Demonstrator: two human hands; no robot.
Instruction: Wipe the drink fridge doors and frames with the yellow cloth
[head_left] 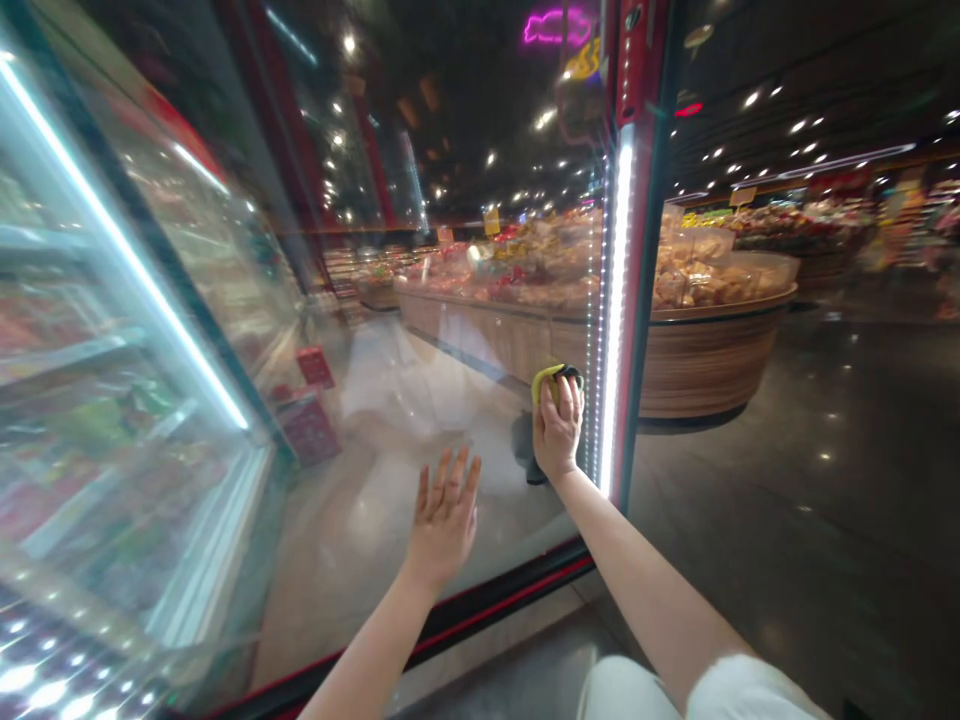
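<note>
A large glass door with a red and black frame fills the middle of the view. My right hand presses a yellow-green and dark cloth against the glass, close to the lit strip on the door's right side. Lower and to the left, my left hand is raised in front of the glass with its fingers spread and nothing in it. Whether its palm touches the glass cannot be made out.
Lit refrigerated shelves with blurred packages stand at the left. Beyond the door is a wood-sided display counter heaped with goods. Red boxes show through the glass, and dark shiny floor lies at the right.
</note>
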